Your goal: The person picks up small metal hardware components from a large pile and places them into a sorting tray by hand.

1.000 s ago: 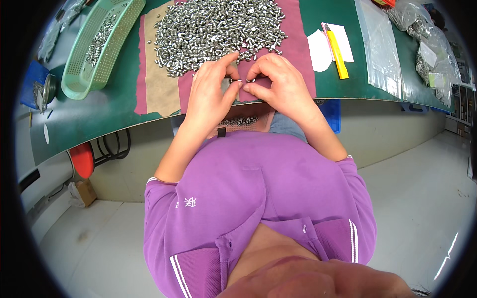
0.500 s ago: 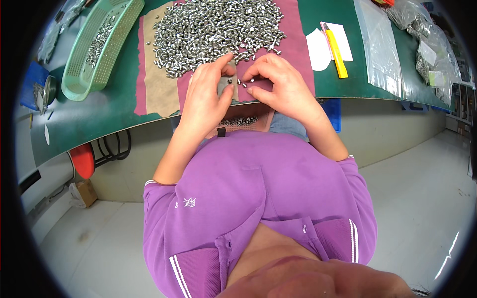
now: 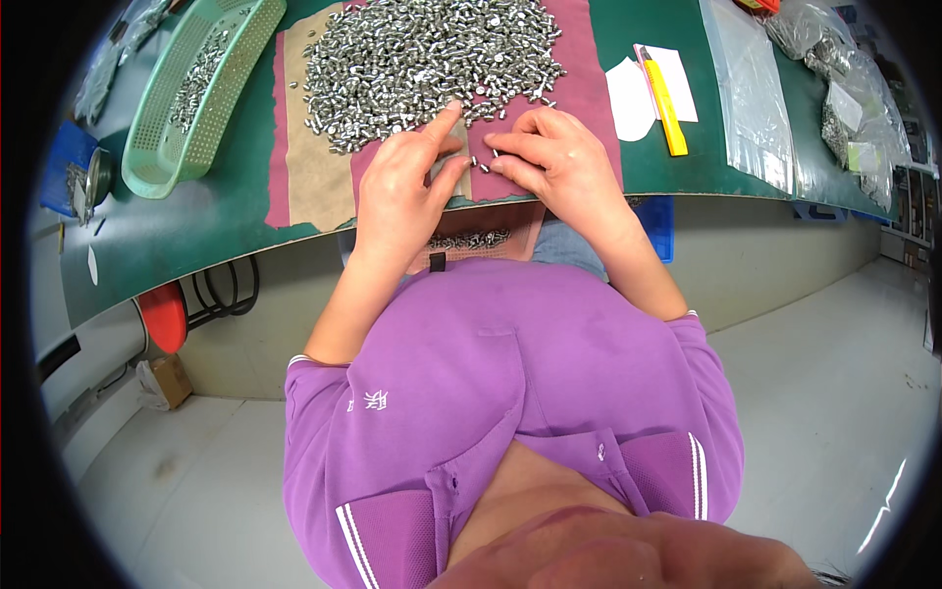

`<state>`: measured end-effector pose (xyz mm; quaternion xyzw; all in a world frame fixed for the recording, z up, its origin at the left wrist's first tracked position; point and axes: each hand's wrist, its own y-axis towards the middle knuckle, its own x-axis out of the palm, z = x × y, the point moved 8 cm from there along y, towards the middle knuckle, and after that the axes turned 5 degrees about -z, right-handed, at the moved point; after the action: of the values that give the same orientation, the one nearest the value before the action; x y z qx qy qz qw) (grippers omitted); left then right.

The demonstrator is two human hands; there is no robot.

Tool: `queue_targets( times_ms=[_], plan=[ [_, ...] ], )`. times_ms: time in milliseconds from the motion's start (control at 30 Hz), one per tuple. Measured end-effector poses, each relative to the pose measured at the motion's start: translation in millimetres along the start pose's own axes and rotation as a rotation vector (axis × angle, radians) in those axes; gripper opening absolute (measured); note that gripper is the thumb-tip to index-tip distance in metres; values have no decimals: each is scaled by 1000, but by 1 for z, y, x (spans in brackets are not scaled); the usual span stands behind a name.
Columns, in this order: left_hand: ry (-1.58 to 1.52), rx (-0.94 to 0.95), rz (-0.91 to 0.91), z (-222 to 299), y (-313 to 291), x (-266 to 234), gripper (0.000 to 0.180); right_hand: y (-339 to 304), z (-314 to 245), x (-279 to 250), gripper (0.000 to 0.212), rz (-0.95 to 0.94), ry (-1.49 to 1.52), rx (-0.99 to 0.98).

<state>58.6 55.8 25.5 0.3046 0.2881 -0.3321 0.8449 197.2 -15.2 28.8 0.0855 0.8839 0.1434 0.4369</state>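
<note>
Two white characters [image 3: 369, 401] mark the front of my purple shirt [image 3: 579, 363], at about seven o'clock from my hands, the outer one partly lost at the curve of the fabric. Close to three o'clock, a clear bag of metal parts [image 3: 835, 128] carries a white label [image 3: 845, 108] and a paler slip [image 3: 863, 159] below it; any print on them is too small to make out.

My left hand [image 3: 397, 182] is open: the forefinger reaches to one o'clock, its tip at the lower edge of the pile of small metal pieces [image 3: 432, 59], while the thumb stands well apart from it. Just beside that thumb tip, at three o'clock, lie two loose metal pieces [image 3: 475, 162] on the striped cloth [image 3: 319, 182].

My right hand [image 3: 574, 167] has thumb and forefinger drawn near each other, pointing to nine o'clock, with one small metal piece [image 3: 495, 153] at their tips; I cannot tell whether they grip it. The loose pair lies just off that thumb, toward nine o'clock.

The pile spreads at twelve o'clock from both hands. A green basket [image 3: 147, 162] sits between nine and ten, a yellow box cutter [image 3: 666, 106] between two and three, and a pink tray [image 3: 522, 239] at six, below the table edge.
</note>
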Motion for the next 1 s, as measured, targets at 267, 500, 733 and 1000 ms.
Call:
queue_targets(
  times_ms=[267,500,733,1000],
  plan=[
    [-109,25,-41,3,0,5,65,2,0,-1,15,-26,40,16],
    [-31,-20,-50,-2,0,5,66,3,-9,0,15,-49,26,-44],
    [-95,-8,-16,-1,2,3,70,3,-8,6,18,-96,22,-47],
    [-197,-126,-83,-3,2,8,69,3,-4,3,20,-26,34,-1]
  ],
)
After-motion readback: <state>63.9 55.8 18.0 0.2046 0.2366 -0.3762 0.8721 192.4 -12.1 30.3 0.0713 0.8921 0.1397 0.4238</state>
